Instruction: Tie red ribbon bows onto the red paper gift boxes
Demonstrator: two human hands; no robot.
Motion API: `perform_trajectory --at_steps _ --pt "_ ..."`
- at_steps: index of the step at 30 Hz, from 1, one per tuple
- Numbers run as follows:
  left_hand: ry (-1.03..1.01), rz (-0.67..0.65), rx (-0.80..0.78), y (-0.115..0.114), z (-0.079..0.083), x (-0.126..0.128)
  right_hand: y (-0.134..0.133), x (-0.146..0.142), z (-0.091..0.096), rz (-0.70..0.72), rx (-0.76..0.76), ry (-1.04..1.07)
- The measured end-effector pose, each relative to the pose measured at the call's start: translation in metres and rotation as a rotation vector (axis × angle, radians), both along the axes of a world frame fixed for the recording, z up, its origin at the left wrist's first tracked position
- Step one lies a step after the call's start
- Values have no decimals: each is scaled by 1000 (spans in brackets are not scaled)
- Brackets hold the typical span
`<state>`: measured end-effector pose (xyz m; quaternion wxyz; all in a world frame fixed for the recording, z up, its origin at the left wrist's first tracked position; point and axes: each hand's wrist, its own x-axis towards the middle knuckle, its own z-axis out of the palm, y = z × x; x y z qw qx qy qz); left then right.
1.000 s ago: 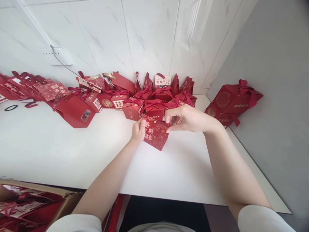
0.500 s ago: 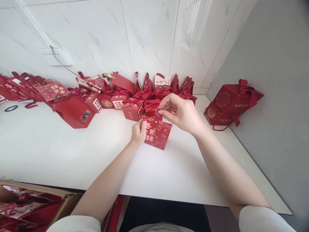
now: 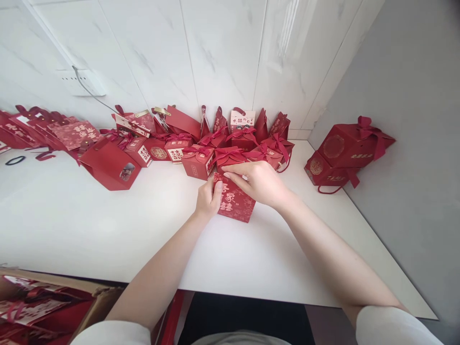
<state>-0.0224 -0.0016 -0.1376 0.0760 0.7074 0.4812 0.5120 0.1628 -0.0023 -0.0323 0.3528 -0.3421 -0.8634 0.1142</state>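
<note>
left hand (image 3: 208, 195): fingers grip red box (image 3: 235, 203) side | right hand (image 3: 257, 181): fingers flat, pressing its top | box nearly shut, mid-frame on surface (image 3: 108, 225) | finished boxes (image 3: 230, 146) behind

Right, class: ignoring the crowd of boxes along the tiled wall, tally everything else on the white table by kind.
Red floral paper gift box, under left hand and right hand: 1
Large red ribboned card boxes by the grey wall: 2
Black loop: 1
Total: 4
</note>
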Motion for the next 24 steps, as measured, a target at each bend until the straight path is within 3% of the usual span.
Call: perform_trajectory --at_steps 13,19,24 --pt "106 -28 12 -1 -1 0 -1 -2 -1 28 -61 -63" --pt "3 -71 -86 1 -4 0 2 -2 -1 8 -84 -150" --pt "-211 -235 -303 9 -7 -3 4 8 3 27 -134 -171"
